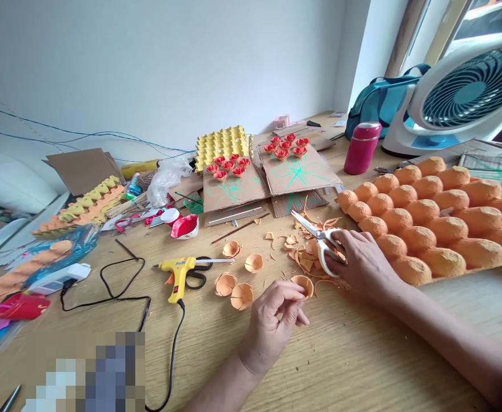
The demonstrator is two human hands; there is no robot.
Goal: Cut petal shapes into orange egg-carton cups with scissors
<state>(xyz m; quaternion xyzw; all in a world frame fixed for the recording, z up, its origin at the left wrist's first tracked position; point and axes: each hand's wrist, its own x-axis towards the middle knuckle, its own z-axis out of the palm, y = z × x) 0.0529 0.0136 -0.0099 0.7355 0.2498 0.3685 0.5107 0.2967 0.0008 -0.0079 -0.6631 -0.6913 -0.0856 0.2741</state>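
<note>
Between the fingertips of my left hand (277,312) is a small orange egg-carton cup (303,286), its hollow side partly hidden by my fingers. My right hand (360,260) grips the white-handled scissors (330,252), their blades pointing up and left above a heap of orange carton scraps (302,254). Left of my left hand lie several cut cups with petal-like edges, among them a cup (254,263) standing on its own and a cup (242,297) touching its neighbour. Close to my right hand sits a large orange egg tray (431,229), its bumps facing up.
A yellow glue gun (179,277) with a black cord lies left of the cups, over black-handled scissors (197,279). Red flower cups (228,166) stand on cardboard panels (234,191) behind. A pink bottle (362,149) and a white fan (461,97) are at the back right.
</note>
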